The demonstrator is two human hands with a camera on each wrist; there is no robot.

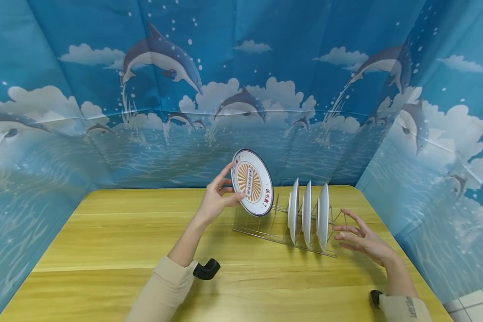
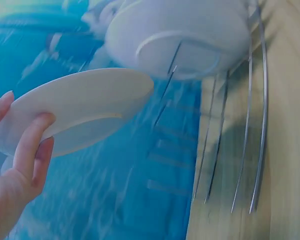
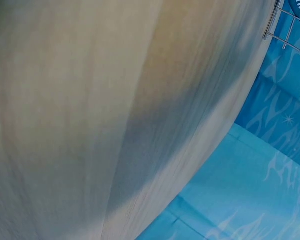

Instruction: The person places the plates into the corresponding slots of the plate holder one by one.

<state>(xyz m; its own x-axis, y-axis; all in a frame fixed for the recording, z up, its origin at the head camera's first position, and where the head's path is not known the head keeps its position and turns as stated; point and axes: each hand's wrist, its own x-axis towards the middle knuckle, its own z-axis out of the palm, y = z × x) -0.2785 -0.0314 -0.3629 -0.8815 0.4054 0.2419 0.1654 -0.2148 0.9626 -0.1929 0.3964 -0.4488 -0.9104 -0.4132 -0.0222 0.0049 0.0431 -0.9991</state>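
Note:
In the head view my left hand [image 1: 215,201] pinches a white plate [image 1: 267,202] by its left edge, thumb on the decorated face. The plate has a dark rim, an orange sunburst and red lettering, and is tilted above the left part of a wire dish rack [image 1: 261,236]. Seen from the left wrist, the plate's plain underside [image 2: 90,95] faces the camera, with fingers of the left hand [image 2: 20,180] against it. Three white plates [image 1: 323,214] stand upright in the rack's right part. Beside that end is my right hand [image 1: 364,239], fingers loosely bent; whether they touch the wire I cannot tell.
The rack stands on a yellow wood-grain table [image 1: 104,250]. A blue curtain [image 1: 177,147] printed with dolphins hangs behind the table and along its right side. The right wrist view holds mostly tabletop [image 3: 90,100], with a corner of the wire rack [image 3: 285,37] at upper right.

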